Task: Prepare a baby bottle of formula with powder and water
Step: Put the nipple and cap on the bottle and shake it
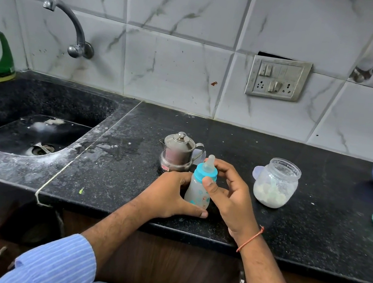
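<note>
Left hand grips the baby bottle low down. Right hand pinches its teal collar. The bottle's base is hidden.

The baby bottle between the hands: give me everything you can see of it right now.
The baby bottle stands upright on the black counter, frosted translucent plastic with teal prints, a teal collar and a clear teat on top. Its contents cannot be judged. The left hand grips its lower body; the right hand curls round the collar, thumb in front.
</note>
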Demonstrator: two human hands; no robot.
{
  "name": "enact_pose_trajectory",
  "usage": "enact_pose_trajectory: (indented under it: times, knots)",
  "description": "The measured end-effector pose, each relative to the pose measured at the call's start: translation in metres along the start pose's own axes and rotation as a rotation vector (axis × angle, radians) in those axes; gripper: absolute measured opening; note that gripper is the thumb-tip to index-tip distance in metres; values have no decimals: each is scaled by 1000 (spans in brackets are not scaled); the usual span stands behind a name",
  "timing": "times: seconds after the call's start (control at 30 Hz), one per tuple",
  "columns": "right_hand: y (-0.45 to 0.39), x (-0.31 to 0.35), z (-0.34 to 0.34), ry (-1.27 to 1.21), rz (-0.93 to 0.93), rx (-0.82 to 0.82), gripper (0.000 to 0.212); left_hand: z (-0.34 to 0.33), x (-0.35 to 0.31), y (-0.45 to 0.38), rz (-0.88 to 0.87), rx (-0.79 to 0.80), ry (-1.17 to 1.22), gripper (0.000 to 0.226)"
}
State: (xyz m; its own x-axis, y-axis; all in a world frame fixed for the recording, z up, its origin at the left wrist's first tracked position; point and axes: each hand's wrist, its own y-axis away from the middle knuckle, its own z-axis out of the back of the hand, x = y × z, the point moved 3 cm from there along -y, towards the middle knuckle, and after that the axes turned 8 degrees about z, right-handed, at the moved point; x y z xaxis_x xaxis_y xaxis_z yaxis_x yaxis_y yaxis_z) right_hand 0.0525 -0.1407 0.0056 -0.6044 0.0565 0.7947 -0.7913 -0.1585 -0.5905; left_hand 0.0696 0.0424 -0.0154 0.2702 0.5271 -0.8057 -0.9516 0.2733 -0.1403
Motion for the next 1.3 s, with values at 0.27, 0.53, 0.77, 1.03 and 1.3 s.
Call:
enact_pose_trajectory:
  times: [0.27,0.53,0.77,1.03,1.3]
  knots:
    - [-9,2,-5,-72,-26,97,37,-1,2,0,2,-7,17,57]
    - [-9,1,-8,-106,-38,103,36,-2,3,-1,1,0,1,56]
    - [-7,1,-4,-56,-7,-13,41,-2,2,0,-8,-1,7,60]
    - [-6,3,-1,55,34,-93,46,-1,4,-2,-3,23,4,64]
    - [-10,3,8,-188,-81,96,44,-3,6,-3,3,24,13,68]
